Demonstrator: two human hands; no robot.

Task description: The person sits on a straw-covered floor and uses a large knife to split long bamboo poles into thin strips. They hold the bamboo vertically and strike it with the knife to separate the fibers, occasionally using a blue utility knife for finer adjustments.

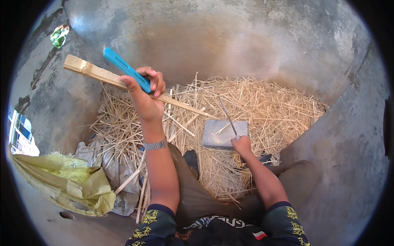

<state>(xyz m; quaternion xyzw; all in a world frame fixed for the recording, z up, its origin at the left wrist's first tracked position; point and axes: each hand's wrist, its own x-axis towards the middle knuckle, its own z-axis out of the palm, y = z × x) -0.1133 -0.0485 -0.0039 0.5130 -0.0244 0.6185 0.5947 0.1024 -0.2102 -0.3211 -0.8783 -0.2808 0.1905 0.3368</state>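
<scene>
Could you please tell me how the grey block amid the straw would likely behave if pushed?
The grey block looks rigid, given its straight edges and flat faces. Broad and low, it seems unlikely to roll or tip. The loose straw around it might bunch up and resist the push.

The cutter is blue, strip tan, block grey, dark sleeves yellow-patterned.

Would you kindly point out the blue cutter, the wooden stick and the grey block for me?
Blue cutter [126,69]: head view, middle of its body.
Wooden stick [102,75]: head view, on its thicker upper-left stretch.
Grey block [220,138]: head view, on its flat top.
</scene>
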